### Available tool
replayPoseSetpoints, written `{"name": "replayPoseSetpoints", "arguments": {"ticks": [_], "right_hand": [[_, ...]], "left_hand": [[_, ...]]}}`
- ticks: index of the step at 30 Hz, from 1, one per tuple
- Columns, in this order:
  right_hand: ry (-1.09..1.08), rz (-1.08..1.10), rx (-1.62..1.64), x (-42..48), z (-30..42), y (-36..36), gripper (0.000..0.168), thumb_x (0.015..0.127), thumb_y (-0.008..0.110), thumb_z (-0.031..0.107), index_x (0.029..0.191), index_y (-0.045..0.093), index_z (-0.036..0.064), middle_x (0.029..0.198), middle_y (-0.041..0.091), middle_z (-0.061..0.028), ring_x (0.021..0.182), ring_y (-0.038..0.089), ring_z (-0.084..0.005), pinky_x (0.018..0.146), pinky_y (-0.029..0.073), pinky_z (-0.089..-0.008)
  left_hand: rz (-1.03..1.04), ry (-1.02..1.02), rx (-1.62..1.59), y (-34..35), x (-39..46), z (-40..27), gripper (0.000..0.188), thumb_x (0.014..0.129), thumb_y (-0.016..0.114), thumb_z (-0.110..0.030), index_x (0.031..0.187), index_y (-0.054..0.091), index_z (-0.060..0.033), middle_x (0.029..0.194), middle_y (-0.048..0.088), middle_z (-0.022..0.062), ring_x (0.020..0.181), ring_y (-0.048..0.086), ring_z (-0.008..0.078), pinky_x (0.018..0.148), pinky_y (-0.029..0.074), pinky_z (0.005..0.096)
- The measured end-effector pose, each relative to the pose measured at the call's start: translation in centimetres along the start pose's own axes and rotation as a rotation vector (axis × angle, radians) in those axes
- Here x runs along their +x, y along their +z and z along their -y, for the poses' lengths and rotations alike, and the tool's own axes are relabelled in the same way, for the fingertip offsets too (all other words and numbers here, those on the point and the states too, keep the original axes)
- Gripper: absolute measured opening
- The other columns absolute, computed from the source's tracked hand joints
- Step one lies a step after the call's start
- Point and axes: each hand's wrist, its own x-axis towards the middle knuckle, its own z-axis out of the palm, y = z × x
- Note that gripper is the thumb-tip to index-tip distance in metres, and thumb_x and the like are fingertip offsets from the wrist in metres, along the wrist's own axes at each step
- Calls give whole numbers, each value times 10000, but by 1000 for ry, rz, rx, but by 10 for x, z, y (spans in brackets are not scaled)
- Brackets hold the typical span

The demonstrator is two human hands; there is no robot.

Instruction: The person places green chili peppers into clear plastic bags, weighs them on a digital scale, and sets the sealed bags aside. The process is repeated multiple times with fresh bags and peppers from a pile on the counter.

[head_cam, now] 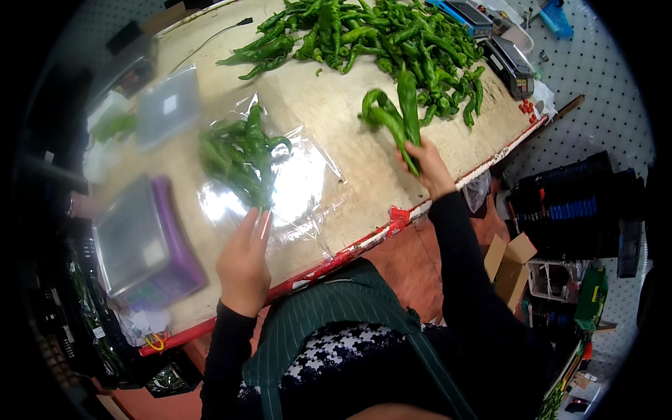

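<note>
My left hand (244, 262) is at the near end of a bunch of long green peppers (257, 152), with its fingertips closed around their lower ends. The bunch fans out above shiny clear plastic bags (302, 181) that lie flat on the worktable. Whether any film wraps the bunch is hard to tell. To the right, my right hand (428, 165) grips a few long green peppers (408, 107), one straight and upright, another curled over. Beyond it spreads a large heap of green peppers (388, 37) along the table's far side.
A purple scale (176, 236) with a plate on top stands at the left, near another flat scale plate (170, 107). Far right are a dark scale (506, 65), a blue device (462, 16) and small red tomatoes (526, 107). The table's red-taped edge (336, 260) runs before me.
</note>
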Motion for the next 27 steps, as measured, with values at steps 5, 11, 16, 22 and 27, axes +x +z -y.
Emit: {"name": "replayPoseSetpoints", "arguments": {"ticks": [5,11,16,22,27], "right_hand": [[113,-78,248,-17,-38,-5,214,1014,486,141,1165,526,-5,951,640,-133,711,622,-166,519,525,-261],[-17,-190,-50,27,-16,1,200,1000,508,101,1156,519,-23,956,648,-133,744,648,-182,585,539,-305],[-2,-428,-115,19,-70,-21,468,950,629,203,1334,453,2,988,648,-141,749,658,-222,596,533,-338],[-773,-817,-1604,-30,-47,45,633,787,770,371,1260,574,0,1234,580,-202,1187,496,-343,966,375,-520],[-464,-572,-1563,-10,-61,34,346,778,753,277,965,623,18,986,650,-159,981,587,-347,838,432,-490]], "left_hand": [[101,31,-19,1,-6,-3,519,783,556,86,1240,661,-135,1278,613,163,950,681,301,764,551,352],[128,75,-23,-6,-3,-2,587,769,554,96,1302,618,-141,1322,576,159,816,661,279,709,537,357],[127,123,-49,-1,-4,-1,562,802,569,72,1312,611,-160,1345,566,162,799,667,283,675,535,361],[140,171,-8,-7,-1,3,596,810,586,57,1370,549,-144,1375,540,163,799,658,268,674,532,360],[165,205,19,-4,0,0,658,756,571,93,1393,500,-55,1386,531,158,813,643,245,692,534,352]]}}
